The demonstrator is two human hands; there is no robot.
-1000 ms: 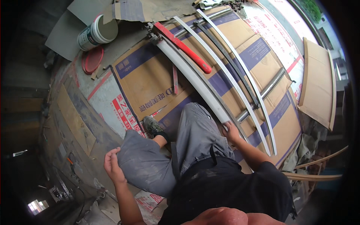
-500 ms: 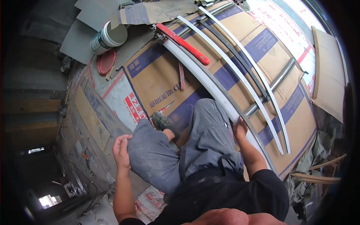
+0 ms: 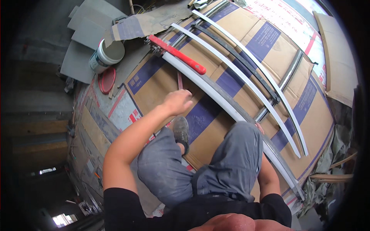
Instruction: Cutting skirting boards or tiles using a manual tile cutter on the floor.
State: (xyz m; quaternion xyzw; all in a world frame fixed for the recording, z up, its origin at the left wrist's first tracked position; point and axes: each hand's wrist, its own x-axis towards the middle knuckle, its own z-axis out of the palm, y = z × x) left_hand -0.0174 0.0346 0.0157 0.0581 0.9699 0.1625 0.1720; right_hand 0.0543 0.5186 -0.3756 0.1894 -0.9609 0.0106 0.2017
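Note:
A long curved strip (image 3: 216,95), white on its face and dark grey along its edge, runs diagonally over the cardboard beside my legs. My right hand (image 3: 260,128) is mostly hidden behind my raised knee; its fingertips show at the strip's far edge, wrapped over it. My left hand (image 3: 178,102) hovers over the cardboard with bent fingers apart and nothing in it. Close to its fingers lies a thin red strip (image 3: 180,81), partly under the curved piece. At the curved strip's upper end sits a red-handled metal tool (image 3: 177,54).
Two slim curved white strips (image 3: 239,69) and a black curved bar (image 3: 239,59) lie across metal rails (image 3: 291,71) on the printed cardboard (image 3: 216,127). A white bucket (image 3: 98,61) and its red lid (image 3: 107,81) stand at the far left. Crumpled sheeting (image 3: 335,150) lies at right.
My left hand has left my knee and reached forward and right towards the red strip. My right knee has shifted right and now covers most of my right hand. The view has turned slightly.

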